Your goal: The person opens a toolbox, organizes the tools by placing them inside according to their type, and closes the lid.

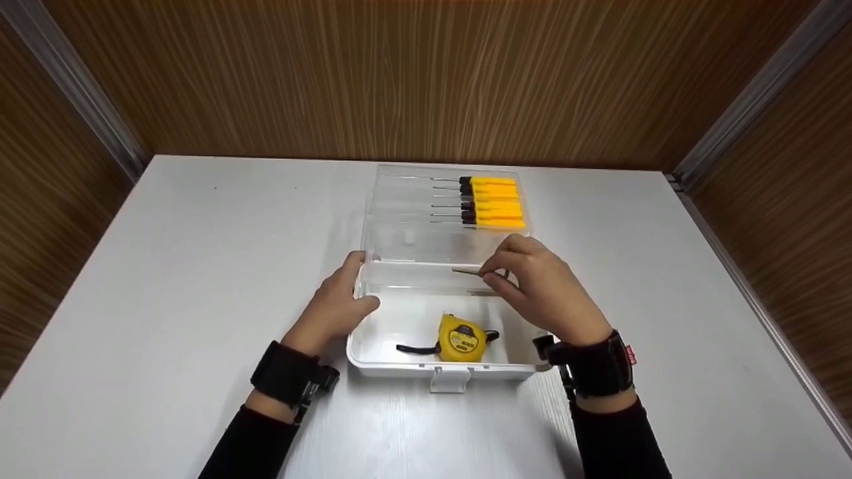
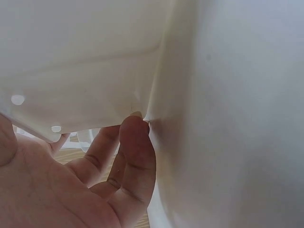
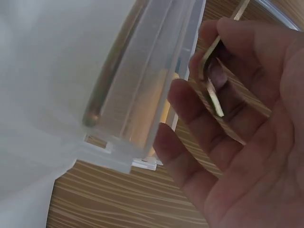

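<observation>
Overhead, the right hand (image 1: 542, 293) pinched a small hex key (image 1: 466, 271) above the open toolbox (image 1: 373, 346). Its left wall was gripped by the left hand (image 1: 336, 306). Writing on the tape measure (image 1: 460, 338) inside was unreadable.

Plenty of room inside the toolbox (image 1: 373, 346): only the tape measure (image 1: 459, 338) sits near its front wall, so the back half is free. The open lid (image 1: 399, 233) behind blocks that side, screwdrivers (image 1: 489, 201) clipped in. Left hand (image 1: 336, 306) hugs its left wall.

No readable text; the tape measure (image 1: 460, 339) label is blurred
</observation>
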